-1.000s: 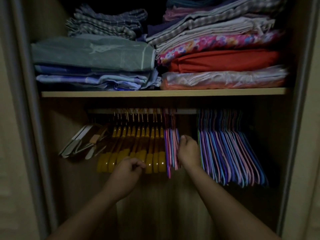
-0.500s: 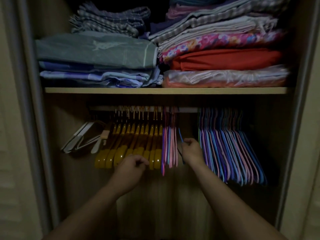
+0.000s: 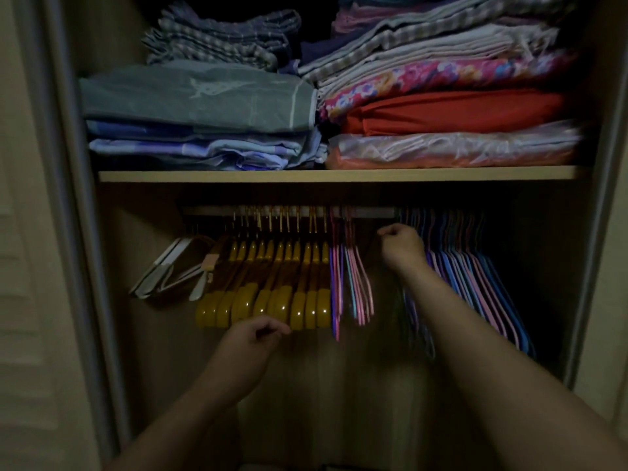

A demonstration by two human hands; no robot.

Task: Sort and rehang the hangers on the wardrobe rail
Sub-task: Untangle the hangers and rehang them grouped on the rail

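Hangers fill the rail (image 3: pixel 373 212), which runs across the middle of the frame just under the wooden shelf (image 3: pixel 336 174). At centre left hangs a tight row of yellow hangers (image 3: pixel 272 283), their rounded lower ends catching small glints of light. Left of them, a few white hangers (image 3: pixel 163 270) sit skewed at an angle. Just right of the yellow row is a small cluster of thin pink and blue hangers (image 3: pixel 350 283), and further right — past a bare stretch of rail — a much larger bunch of the same thin kind, the big pink and blue group (image 3: pixel 475 277), fans down toward the right edge.

The right hand (image 3: pixel 402 244) is raised in the gap between the two thin-hanger groups, close under the rail. Its fingers are curled into a loose fist; whether they pinch a hanger cannot be told in the dim, blurred light. Its forearm crosses in front of the lower part of the large bunch.

The left hand (image 3: pixel 253 338) is lower, at centre frame, just beneath the bottom ends of the yellow hangers. Its fingers are bent, fingertips near the thumb — nothing can be made out between them, and contact with the hangers above is unclear.

On the shelf, in the upper half of the frame, lie stacks of folded linens (image 3: pixel 441 110).
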